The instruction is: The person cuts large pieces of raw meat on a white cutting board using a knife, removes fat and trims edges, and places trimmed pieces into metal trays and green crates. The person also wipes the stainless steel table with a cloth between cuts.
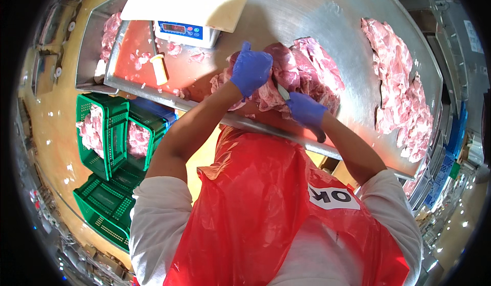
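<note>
A large piece of raw red meat (283, 63) with pale fat and ragged edges lies at the near side of the steel table. My left hand (251, 70), in a blue glove, is closed on the left part of this meat, its thumb sticking up. In my right hand (306, 109), also blue-gloved, is a knife (282, 92). Its blade points up and left against the meat, and the dark end of its handle shows below the hand. The blade's tip is hidden in the meat.
The steel table (353, 2) bears more raw meat (394, 81) on the right. A scale (186, 34) with a white board (189, 0) stands at the far left, near a pale yellow handle (159, 70). Green crates (105, 204), some with meat, are at the lower left.
</note>
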{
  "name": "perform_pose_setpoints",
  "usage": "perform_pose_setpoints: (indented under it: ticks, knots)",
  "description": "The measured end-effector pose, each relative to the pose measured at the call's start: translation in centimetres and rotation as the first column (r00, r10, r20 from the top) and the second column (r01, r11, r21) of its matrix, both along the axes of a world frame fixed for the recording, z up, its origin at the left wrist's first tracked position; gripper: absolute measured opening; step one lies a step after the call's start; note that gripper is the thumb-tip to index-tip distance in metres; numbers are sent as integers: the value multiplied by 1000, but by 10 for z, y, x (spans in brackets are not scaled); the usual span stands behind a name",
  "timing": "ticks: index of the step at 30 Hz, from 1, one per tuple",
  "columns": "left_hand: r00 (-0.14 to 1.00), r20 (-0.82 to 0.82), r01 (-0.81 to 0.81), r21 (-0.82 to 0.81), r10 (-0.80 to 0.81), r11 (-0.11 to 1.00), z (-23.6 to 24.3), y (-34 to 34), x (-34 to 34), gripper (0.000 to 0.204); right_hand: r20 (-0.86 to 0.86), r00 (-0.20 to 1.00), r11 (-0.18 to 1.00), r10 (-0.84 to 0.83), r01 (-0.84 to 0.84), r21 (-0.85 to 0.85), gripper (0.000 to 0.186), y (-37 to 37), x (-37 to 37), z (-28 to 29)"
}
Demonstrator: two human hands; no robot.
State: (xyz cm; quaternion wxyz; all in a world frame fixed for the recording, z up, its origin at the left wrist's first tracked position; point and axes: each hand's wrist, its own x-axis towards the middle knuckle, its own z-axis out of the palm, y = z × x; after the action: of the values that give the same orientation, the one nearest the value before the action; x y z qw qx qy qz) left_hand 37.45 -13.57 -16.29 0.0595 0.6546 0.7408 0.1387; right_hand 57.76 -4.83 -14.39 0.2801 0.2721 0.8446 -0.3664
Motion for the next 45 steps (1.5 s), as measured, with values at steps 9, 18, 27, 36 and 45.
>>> perform_pose_setpoints:
  ticks: [9, 18, 27, 36, 45]
  knots:
    - [998, -68, 16, 74, -11, 997, 64, -12, -1, 12, 118, 992, 995, 39, -28, -92, 27, 27, -23, 22]
    - [977, -213, 41, 267, 17, 963, 105, -32, 12, 17, 118, 937, 796, -330, 343, -498, 22, 20, -26, 23]
    - [974, -178, -22, 546, 142, 837, 246, -72, -14, 21, 253, 930, 766, -266, 364, -530, 26, 86, 100, 96]
    - [929, -64, -155, 829, 365, 538, 295, -104, -71, 15, 18, 631, 505, -775, 637, -583, 21, 60, 140, 22]
    - [354, -451, -482, 663, 819, 573, 377, -297, -146, 23, 31, 454, 356, -890, 738, -573, 21, 96, 243, -33]
